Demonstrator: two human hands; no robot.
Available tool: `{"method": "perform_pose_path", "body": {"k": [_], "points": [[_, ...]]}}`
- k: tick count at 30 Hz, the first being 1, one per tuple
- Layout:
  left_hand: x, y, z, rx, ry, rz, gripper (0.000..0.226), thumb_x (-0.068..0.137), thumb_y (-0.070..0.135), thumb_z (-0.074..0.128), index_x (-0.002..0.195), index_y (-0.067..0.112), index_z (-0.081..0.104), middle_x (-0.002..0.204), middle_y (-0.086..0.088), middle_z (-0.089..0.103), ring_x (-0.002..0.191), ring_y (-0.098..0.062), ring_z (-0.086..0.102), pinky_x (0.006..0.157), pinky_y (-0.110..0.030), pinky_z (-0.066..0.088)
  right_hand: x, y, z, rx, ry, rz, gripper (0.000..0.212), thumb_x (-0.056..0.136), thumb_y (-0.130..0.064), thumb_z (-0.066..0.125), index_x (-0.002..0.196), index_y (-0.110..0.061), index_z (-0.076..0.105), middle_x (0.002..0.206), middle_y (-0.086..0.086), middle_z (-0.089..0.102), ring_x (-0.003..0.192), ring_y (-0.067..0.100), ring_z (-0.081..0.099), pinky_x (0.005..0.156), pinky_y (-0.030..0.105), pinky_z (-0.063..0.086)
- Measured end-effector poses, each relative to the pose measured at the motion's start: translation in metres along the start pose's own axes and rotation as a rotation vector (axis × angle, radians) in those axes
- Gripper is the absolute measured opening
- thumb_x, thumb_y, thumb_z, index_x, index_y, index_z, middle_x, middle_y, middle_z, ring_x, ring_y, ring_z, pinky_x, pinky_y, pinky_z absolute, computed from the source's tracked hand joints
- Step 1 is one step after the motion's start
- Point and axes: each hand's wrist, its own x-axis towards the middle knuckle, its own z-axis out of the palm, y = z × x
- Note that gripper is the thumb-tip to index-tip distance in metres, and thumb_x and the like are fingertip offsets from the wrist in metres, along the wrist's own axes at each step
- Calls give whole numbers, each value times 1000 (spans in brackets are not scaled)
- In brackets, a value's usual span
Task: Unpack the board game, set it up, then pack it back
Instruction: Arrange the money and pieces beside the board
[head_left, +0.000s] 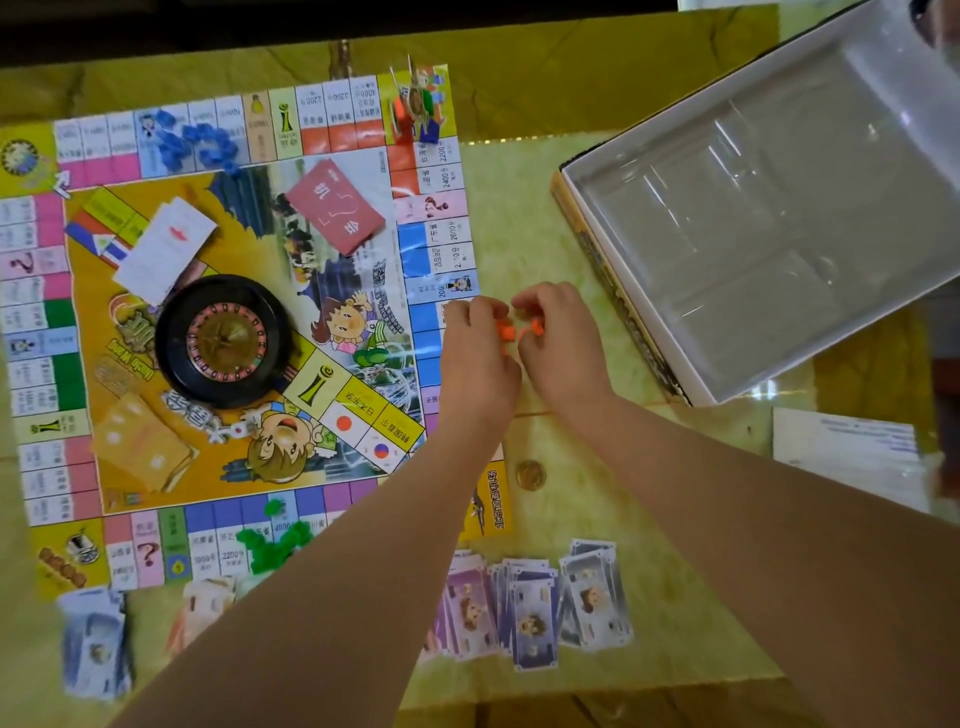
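The game board lies flat on the left of the table. On it sit a black roulette wheel, a red card deck, a white card deck, an orange card deck, blue houses and green houses. At the board's right edge my left hand and my right hand meet, fingers curled round small orange pieces. The open game box with its clear tray stands at the right.
Stacks of paper money lie along the near edge, with more notes at the lower left. A gold coin rests near my right forearm. White papers lie below the box. Coloured pawns stand on the board's far corner.
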Motion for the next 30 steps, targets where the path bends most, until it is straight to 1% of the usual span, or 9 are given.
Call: {"method": "perform_pose_path", "body": {"k": [5, 8, 13, 16, 22, 24, 27, 29, 30], "points": [[-3, -4, -1, -7, 3, 32, 49, 77, -11, 54, 121, 11, 52, 119, -3, 50, 104, -18, 54, 82, -28, 46, -3, 4, 1, 4, 15, -49, 37, 78, 10, 54, 107, -12, 62, 106, 4, 58, 100, 21, 54, 85, 28, 44], [-5, -6, -3, -21, 8, 44, 46, 79, -8, 53, 121, 11, 53, 117, -2, 52, 104, -17, 55, 79, -25, 44, -8, 5, -1, 35, -10, -65, 42, 78, 12, 52, 109, -14, 62, 104, -2, 57, 101, 19, 53, 84, 22, 41], [-8, -6, -10, -14, 1, 80, 41, 82, -1, 56, 119, 17, 56, 120, 2, 54, 107, -14, 55, 77, -28, 46, -14, 5, -11, 105, -31, -78, 50, 74, 16, 46, 113, -12, 60, 112, 0, 61, 110, 21, 51, 91, 22, 41], [-9, -8, -15, 18, 4, 90, 41, 82, 2, 59, 120, 20, 58, 122, 4, 54, 107, -14, 55, 74, -26, 43, -16, 3, -16, 132, -40, -58, 52, 74, 17, 44, 115, -11, 59, 113, 1, 61, 110, 20, 53, 92, 28, 44], [-9, -9, -21, 61, 74, -40, 34, 84, 6, 60, 116, 16, 59, 120, -4, 46, 100, -17, 52, 73, -25, 39, -18, 6, -23, 121, -7, -49, 56, 74, 17, 40, 119, -13, 57, 117, 2, 58, 109, 15, 55, 96, 27, 44], [-11, -11, -22, 108, 94, -118, 32, 85, 9, 59, 116, 14, 56, 118, -7, 44, 90, -18, 51, 70, -25, 34, -21, 9, -27, 34, 36, -27, 48, 78, 12, 43, 117, -14, 56, 114, 0, 55, 104, 15, 54, 90, 28, 45], [-15, -11, -20, 109, 40, -197, 34, 87, 10, 59, 119, 12, 51, 117, -8, 46, 83, -19, 50, 70, -28, 34, -33, 10, -37, -36, 38, 109, 22, 85, -5, 50, 103, -16, 56, 90, -3, 57, 78, 16, 55, 68, 34, 47], [-16, -9, -17, 69, -12, -219, 38, 85, 7, 58, 123, 12, 49, 115, -8, 51, 88, -22, 55, 75, -34, 42, -43, 13, -40, -99, -69, 243, 5, 87, -19, 53, 90, -16, 55, 74, -3, 60, 66, 17, 59, 60, 32, 47], [-15, -7, -15, 51, -35, -223, 40, 84, 6, 57, 123, 11, 49, 114, -9, 53, 91, -24, 56, 78, -37, 45, -47, 14, -41, -98, -153, 335, 7, 87, -23, 54, 86, -16, 54, 69, -1, 64, 60, 17, 61, 58, 31, 48]]}}
